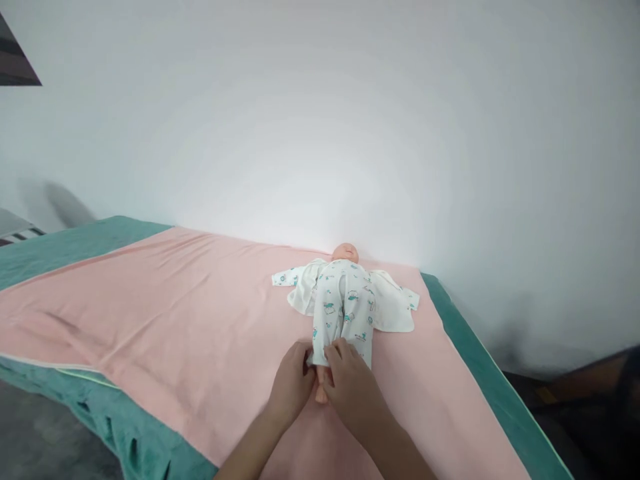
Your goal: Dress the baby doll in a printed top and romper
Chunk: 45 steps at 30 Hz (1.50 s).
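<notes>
A baby doll [345,252] lies on its back, head toward the wall. White baby trousers [344,300] with a small green print lie over its body and legs. Beneath the doll a white shirt [393,303] is spread open, its printed sleeves out to both sides. My left hand [293,381] is closed on the left edge of one trouser cuff. On the other side of that same cuff, my right hand [353,383] pinches the fabric. Between my hands the doll's foot [321,395] sticks out of the leg opening. The other foot is hidden.
A pink sheet [225,320] covers most of the bed, over a green cover [465,333] that shows along the edges. A white wall [320,120] stands directly behind the doll. Dark furniture [585,393] is at the lower right, beyond the bed's edge.
</notes>
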Each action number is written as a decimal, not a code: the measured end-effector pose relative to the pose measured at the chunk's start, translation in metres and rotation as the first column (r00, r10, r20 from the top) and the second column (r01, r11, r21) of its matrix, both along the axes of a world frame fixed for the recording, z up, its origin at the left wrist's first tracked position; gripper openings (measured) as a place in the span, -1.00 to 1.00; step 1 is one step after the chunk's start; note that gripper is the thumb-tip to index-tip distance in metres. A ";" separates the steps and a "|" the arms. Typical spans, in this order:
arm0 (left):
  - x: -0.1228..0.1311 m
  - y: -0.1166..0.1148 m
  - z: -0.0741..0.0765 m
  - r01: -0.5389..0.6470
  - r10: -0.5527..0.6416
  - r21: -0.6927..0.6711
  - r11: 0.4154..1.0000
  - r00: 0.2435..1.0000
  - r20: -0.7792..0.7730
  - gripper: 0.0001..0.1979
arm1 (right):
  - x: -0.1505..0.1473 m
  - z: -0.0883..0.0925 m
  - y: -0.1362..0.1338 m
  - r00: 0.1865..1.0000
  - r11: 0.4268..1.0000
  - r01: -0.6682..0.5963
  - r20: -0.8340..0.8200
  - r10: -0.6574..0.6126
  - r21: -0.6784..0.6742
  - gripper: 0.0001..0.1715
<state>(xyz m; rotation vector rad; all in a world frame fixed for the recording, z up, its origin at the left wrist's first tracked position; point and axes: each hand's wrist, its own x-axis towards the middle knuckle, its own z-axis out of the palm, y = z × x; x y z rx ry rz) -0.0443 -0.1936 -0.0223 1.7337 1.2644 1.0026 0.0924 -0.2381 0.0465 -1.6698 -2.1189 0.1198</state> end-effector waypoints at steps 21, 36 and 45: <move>-0.021 -0.023 0.073 0.337 0.072 0.547 0.766 0.802 -0.594 -0.83 | -0.008 -0.007 -0.027 0.762 0.982 0.175 -0.623 -0.178 -0.066 -0.90; -0.033 -0.033 0.034 -0.016 0.038 0.073 0.997 0.949 -0.312 -0.94 | 0.005 -0.026 -0.029 0.956 0.985 0.102 -0.287 -0.059 0.138 -0.85; -0.043 -0.058 0.066 0.007 0.037 0.200 0.980 0.976 -0.213 -0.95 | 0.003 -0.009 -0.052 0.896 0.971 0.075 -0.442 0.035 0.228 -0.88</move>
